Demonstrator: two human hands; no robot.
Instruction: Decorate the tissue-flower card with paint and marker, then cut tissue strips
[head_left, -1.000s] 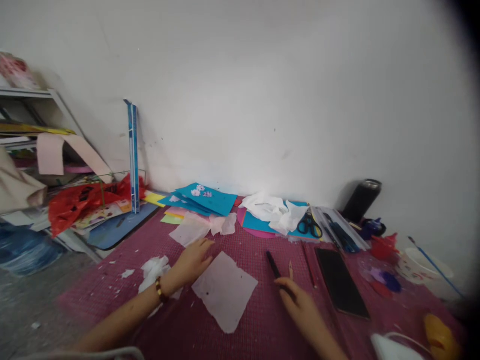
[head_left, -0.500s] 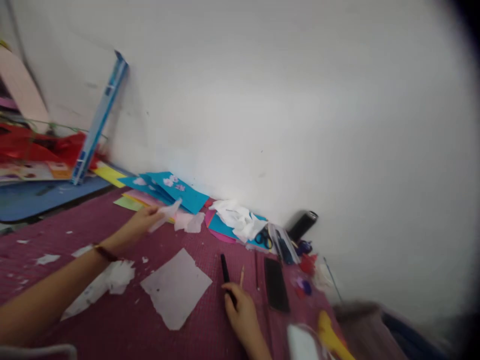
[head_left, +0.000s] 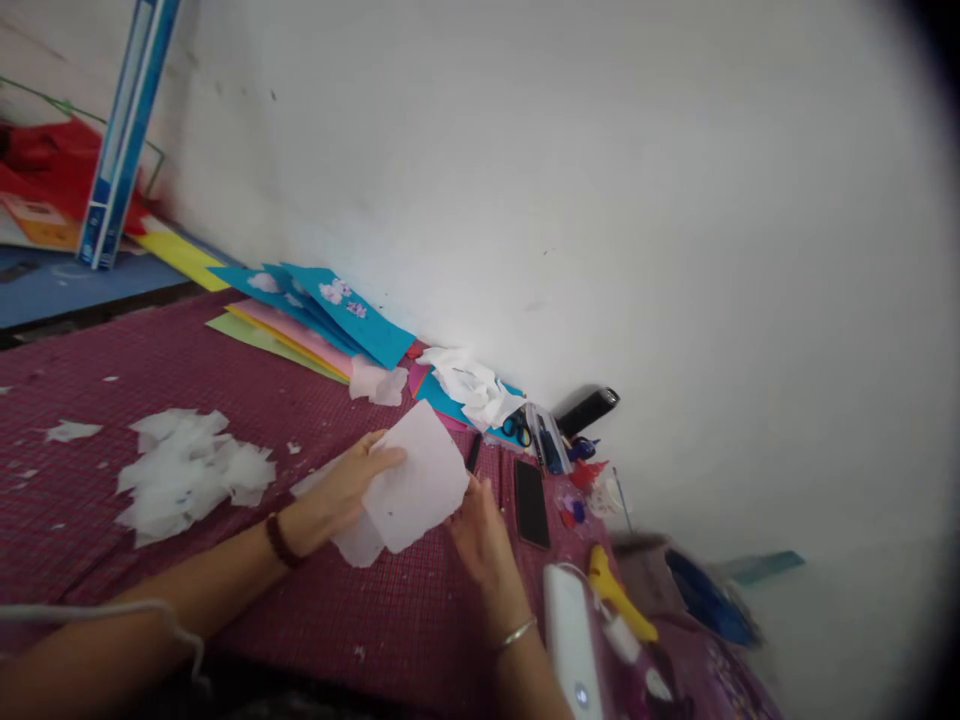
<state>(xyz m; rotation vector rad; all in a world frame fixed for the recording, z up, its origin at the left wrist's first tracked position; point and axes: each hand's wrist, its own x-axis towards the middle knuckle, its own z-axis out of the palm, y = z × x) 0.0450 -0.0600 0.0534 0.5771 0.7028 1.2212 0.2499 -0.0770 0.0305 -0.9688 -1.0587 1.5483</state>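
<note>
Pinching one sheet [head_left: 420,480] with my left hand [head_left: 337,497], thumb on top; my right hand [head_left: 480,530] touches its edge, grip unclear. One phone [head_left: 531,490] and one scissors [head_left: 516,427] lie by the mat's [head_left: 420,620] far edge.

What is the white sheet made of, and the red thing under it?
The white sheet looks like thin tissue paper: matte, slightly see-through, curling softly in the left hand. The red cover seems cloth or a mat, dull, with fine checks; hard to tell.

Right fingers [head_left: 472,496] partly behind paper sheet [head_left: 420,480]
</note>
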